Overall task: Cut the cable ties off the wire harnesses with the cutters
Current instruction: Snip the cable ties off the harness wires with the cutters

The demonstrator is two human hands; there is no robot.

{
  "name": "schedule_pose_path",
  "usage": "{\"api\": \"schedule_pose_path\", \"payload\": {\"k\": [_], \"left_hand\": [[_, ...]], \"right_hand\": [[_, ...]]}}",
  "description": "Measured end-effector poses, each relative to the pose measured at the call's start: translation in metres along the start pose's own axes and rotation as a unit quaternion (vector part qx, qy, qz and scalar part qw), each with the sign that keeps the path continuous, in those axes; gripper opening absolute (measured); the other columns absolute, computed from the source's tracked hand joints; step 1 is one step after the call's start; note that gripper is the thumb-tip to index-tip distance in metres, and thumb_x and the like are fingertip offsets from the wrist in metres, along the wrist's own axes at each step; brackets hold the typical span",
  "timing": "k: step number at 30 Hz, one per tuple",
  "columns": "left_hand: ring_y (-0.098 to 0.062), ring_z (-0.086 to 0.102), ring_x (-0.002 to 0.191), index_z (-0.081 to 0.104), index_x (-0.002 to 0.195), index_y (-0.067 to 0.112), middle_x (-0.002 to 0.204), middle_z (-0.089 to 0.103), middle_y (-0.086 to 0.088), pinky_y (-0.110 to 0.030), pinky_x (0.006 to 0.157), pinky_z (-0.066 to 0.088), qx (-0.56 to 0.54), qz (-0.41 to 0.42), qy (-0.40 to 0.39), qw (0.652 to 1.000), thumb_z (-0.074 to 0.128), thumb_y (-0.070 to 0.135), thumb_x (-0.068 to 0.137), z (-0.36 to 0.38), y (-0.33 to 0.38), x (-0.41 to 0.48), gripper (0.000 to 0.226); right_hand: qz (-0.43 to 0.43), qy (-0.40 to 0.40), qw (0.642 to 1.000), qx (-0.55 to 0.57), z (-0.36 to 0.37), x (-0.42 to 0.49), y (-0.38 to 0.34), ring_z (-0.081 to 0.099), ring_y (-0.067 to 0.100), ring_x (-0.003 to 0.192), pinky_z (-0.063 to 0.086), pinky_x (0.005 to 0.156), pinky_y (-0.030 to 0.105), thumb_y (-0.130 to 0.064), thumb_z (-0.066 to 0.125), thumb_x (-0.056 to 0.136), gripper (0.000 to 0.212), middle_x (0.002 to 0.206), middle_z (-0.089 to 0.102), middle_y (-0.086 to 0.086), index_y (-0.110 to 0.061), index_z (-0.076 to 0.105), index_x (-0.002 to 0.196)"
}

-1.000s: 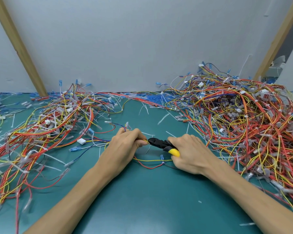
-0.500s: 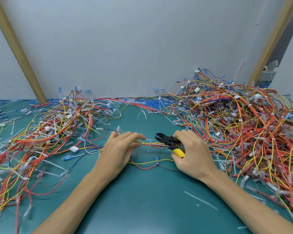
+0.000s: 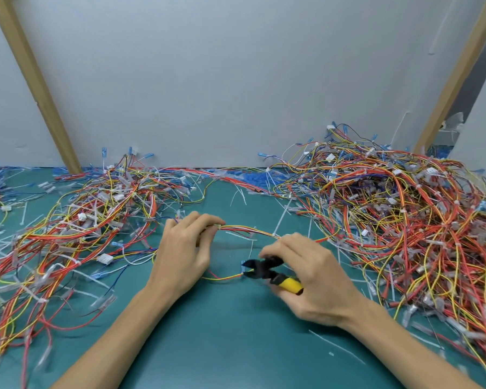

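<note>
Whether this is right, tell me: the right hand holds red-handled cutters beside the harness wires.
Wrong in one respect: the head view shows the right hand holding yellow-handled cutters, not red-handled ones, beside the harness wires.

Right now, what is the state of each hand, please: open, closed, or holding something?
Left hand: closed, pinches the wire harness.
Right hand: closed, holds the cutters.
</note>
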State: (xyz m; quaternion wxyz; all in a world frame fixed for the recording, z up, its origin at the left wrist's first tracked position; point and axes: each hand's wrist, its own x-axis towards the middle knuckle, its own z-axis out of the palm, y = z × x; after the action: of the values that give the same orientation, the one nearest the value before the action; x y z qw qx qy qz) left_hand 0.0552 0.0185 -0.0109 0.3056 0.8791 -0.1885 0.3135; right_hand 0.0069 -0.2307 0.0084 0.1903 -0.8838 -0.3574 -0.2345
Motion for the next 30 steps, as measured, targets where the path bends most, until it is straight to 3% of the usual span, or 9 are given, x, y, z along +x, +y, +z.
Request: {"api": "schedule_pose_path", "payload": {"k": [3,7,10,12,14,19,22,26,30], "left_hand": [[-0.008,0.051,0.071,0.067,0.102,0.028,0.088,0.056,0.018,-0.04,0.077,0.039,-0.025,-0.028,0.037,0.999,0.054,0.019,0.098,-0.001,-0.001,0.002,0.016],[-0.006,0.055,0.075,0.064,0.098,0.026,0.089,0.062,0.014,-0.049,0.078,0.044,-0.08,-0.058,0.066,0.993,0.052,0.019,0.095,-0.005,-0.001,0.004,0.014],[-0.007,0.055,0.075,0.061,0.09,0.028,0.085,0.061,0.011,-0.038,0.077,0.045,-0.117,-0.068,0.093,0.986,0.061,0.029,0.089,-0.01,0.002,0.004,0.002],[-0.011,0.055,0.079,0.06,0.087,0.027,0.086,0.06,0.01,-0.025,0.074,0.041,-0.142,-0.082,0.108,0.981,0.062,0.035,0.088,-0.012,0.002,0.005,0.008],[-0.014,0.054,0.079,0.06,0.086,0.026,0.088,0.061,0.007,-0.023,0.073,0.039,-0.163,-0.11,0.114,0.974,0.063,0.037,0.089,-0.013,0.001,0.006,0.012],[-0.021,0.052,0.077,0.059,0.089,0.022,0.085,0.059,0.001,-0.028,0.072,0.042,-0.19,-0.132,0.099,0.968,0.061,0.032,0.095,-0.011,-0.004,0.006,0.011],[-0.024,0.052,0.079,0.057,0.092,0.019,0.086,0.057,-0.002,-0.032,0.074,0.042,-0.194,-0.129,0.092,0.968,0.059,0.026,0.099,-0.009,-0.006,0.005,0.01],[-0.012,0.048,0.073,0.054,0.092,0.017,0.082,0.052,0.004,-0.02,0.07,0.037,-0.216,-0.132,0.107,0.962,0.052,0.031,0.1,-0.008,-0.004,0.005,0.017],[-0.01,0.042,0.069,0.049,0.093,0.02,0.075,0.045,0.01,-0.023,0.065,0.036,-0.235,-0.135,0.123,0.955,0.046,0.036,0.103,-0.007,-0.002,0.004,0.019]], "right_hand": [[-0.005,-0.048,0.998,0.03,0.004,-0.001,-0.004,0.057,0.015,0.09,0.05,0.08,0.034,-0.032,0.073,0.084,0.031,0.099,0.064,-0.012,-0.024,0.064,0.112],[-0.013,-0.063,0.998,0.004,0.007,-0.001,-0.007,0.056,0.014,0.087,0.05,0.076,0.033,-0.031,0.071,0.076,0.033,0.096,0.063,-0.012,-0.023,0.066,0.107],[0.027,-0.03,0.999,0.016,0.007,-0.002,-0.005,0.056,0.014,0.091,0.05,0.079,0.03,-0.027,0.069,0.07,0.039,0.102,0.057,-0.01,-0.023,0.063,0.109],[0.083,0.009,0.996,0.035,0.007,-0.003,0.0,0.054,0.006,0.092,0.047,0.077,0.023,-0.026,0.068,0.069,0.049,0.112,0.049,-0.011,-0.03,0.059,0.116],[0.132,0.057,0.988,0.049,0.006,-0.004,0.007,0.053,-0.001,0.094,0.049,0.076,0.025,-0.024,0.065,0.069,0.053,0.116,0.043,-0.012,-0.033,0.056,0.12],[0.202,0.123,0.967,0.097,0.004,-0.002,0.02,0.055,0.001,0.106,0.045,0.087,0.023,-0.019,0.06,0.07,0.026,0.119,0.048,-0.012,-0.022,0.058,0.096],[0.206,0.083,0.97,0.095,0.002,-0.002,0.024,0.058,0.004,0.11,0.048,0.089,0.033,-0.021,0.058,0.07,0.019,0.132,0.052,-0.019,-0.023,0.054,0.089],[0.191,-0.004,0.977,0.1,0.002,-0.003,0.024,0.062,0.015,0.101,0.05,0.085,0.038,-0.023,0.058,0.07,0.019,0.142,0.047,-0.028,-0.023,0.055,0.089],[0.202,-0.056,0.976,0.064,0.004,-0.003,0.023,0.059,0.007,0.113,0.049,0.095,0.035,-0.029,0.058,0.071,0.043,0.135,0.056,-0.026,-0.03,0.065,0.114]]}}
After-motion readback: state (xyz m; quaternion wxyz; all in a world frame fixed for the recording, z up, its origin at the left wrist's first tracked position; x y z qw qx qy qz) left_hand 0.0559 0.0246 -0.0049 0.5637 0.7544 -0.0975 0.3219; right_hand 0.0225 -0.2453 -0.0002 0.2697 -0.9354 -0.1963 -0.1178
